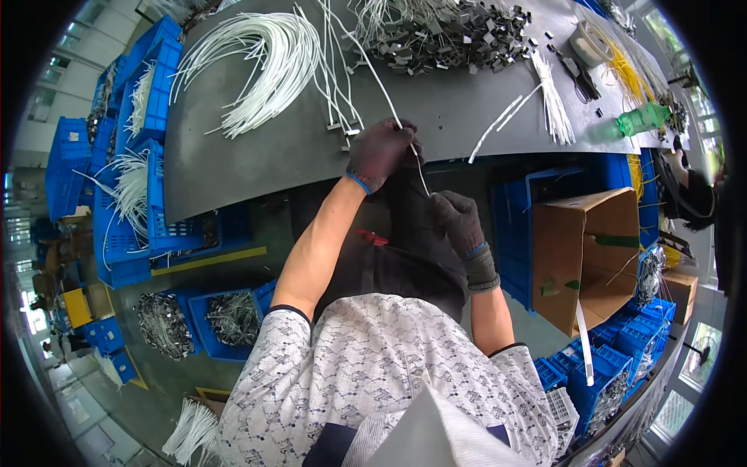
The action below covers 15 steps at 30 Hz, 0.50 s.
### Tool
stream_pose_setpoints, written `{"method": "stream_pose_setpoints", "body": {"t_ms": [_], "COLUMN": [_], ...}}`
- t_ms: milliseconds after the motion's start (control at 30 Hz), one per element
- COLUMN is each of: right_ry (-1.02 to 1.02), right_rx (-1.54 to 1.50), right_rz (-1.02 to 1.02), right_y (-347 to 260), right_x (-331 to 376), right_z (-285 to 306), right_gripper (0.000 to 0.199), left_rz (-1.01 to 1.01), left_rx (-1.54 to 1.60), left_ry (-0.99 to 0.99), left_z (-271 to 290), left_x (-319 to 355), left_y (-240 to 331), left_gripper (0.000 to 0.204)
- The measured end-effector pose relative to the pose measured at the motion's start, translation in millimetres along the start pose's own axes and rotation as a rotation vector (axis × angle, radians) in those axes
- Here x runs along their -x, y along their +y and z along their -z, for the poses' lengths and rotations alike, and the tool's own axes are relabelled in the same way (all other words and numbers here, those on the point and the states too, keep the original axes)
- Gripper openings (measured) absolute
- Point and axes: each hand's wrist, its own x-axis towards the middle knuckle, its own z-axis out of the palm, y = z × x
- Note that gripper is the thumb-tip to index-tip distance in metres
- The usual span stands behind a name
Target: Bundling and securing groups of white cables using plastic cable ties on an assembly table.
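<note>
A thin white wire [421,171] runs from a long white sleeve [377,76] on the table down between my hands. My left hand [379,158], in a dark glove with a blue cuff, is closed around it at the table's front edge. Lower and to the right, my right hand [457,220], also gloved, pinches the wire near its lower end. Just left of my left hand lie a few white wires with small metal pieces [342,134] at their ends. The fingertips of both hands are partly hidden.
On the grey table [233,175] lie a white wire bundle [272,66], a heap of metal-ended parts [459,39], a smaller bundle [552,105] and a green bottle [644,119]. Blue crates [159,93] stand left; an open cardboard box [556,268] stands right, below the table edge.
</note>
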Motion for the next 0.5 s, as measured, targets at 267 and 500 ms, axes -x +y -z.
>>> {"method": "stream_pose_setpoints", "body": {"t_ms": [267, 500], "right_ry": [0.199, 0.156], "right_rx": [-0.104, 0.135], "right_rz": [0.144, 0.494], "right_y": [26.5, 22.5], "right_x": [-33.2, -58.6], "right_z": [-8.9, -23.8], "right_gripper": [0.043, 0.052], "left_rz": [-0.157, -0.157], "left_rx": [-0.118, -0.381], "left_ry": [0.056, -0.033], "left_z": [1.3, -7.4], "left_x": [-3.6, 19.4], "left_y": [9.2, 2.2], "left_gripper": [0.022, 0.028]}}
